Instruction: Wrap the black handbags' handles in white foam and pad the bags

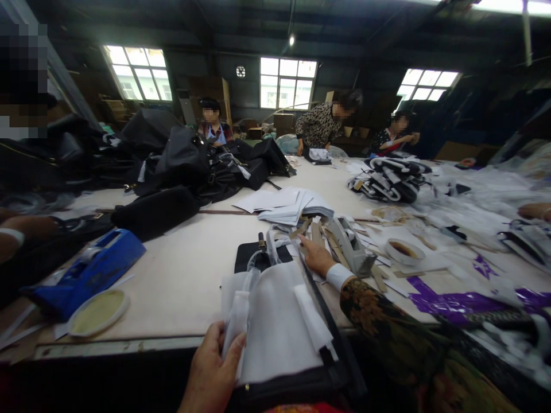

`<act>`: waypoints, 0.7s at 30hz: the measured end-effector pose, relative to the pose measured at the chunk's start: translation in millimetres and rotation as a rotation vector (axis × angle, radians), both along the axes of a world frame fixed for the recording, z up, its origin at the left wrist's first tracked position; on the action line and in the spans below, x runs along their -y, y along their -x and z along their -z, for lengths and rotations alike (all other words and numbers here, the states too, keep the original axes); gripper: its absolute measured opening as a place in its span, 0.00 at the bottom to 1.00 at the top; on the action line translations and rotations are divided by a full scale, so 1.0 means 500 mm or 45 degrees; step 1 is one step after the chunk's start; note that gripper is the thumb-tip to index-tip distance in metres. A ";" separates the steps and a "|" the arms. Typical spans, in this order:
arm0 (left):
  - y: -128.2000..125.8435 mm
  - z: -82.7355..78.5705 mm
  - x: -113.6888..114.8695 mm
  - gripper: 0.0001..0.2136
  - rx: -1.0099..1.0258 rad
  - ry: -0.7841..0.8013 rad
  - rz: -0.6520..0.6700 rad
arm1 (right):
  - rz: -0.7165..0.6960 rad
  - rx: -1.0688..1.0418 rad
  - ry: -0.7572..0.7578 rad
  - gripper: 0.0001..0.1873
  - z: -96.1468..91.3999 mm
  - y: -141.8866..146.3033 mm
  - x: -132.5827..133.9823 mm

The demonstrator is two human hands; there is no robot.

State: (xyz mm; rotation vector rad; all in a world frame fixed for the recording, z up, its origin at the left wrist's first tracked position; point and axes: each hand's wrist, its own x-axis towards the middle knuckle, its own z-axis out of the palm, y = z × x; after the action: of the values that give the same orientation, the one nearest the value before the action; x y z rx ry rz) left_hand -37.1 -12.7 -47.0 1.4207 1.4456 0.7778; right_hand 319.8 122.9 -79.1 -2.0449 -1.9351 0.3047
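Note:
My left hand (217, 364) is closed around a white foam-wrapped strap (237, 315) at the left side of a black bag. White foam sheet (275, 327) covers most of the bag, and its black edge (293, 381) shows at the bottom. A second foam-wrapped strap (313, 321) lies on the right side. Beyond the sheet are a black flap (247, 255) and a clear-wrapped handle. My right hand (317, 256) reaches past the bag to a heap of cardboard strips (316, 234), forefinger stretched out at its edge. Some of its fingers are hidden. Beside it stands a grey tape dispenser (350, 246).
A blue tape dispenser (92, 269) and a tape roll (99, 312) lie left. White paper sheets (297, 203) are stacked ahead. Black bags (172, 166) pile up at the left; purple tape (451, 301) lies right. Several people work around the table (172, 287).

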 end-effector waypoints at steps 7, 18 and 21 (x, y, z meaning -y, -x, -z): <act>0.001 0.001 0.001 0.23 0.033 0.003 -0.009 | -0.120 -0.016 -0.062 0.41 0.007 -0.022 -0.014; -0.001 -0.006 0.002 0.23 0.015 -0.009 -0.028 | -0.078 -0.024 -0.272 0.38 0.048 -0.031 0.014; 0.000 -0.007 0.001 0.23 0.021 -0.005 -0.010 | -0.075 -0.020 -0.326 0.35 0.059 -0.034 0.015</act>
State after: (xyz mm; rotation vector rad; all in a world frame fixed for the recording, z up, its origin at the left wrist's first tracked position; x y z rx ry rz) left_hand -37.3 -13.1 -43.4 1.4091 1.4387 0.7960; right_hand 336.6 115.6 -108.6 -1.8195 -1.9163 0.0802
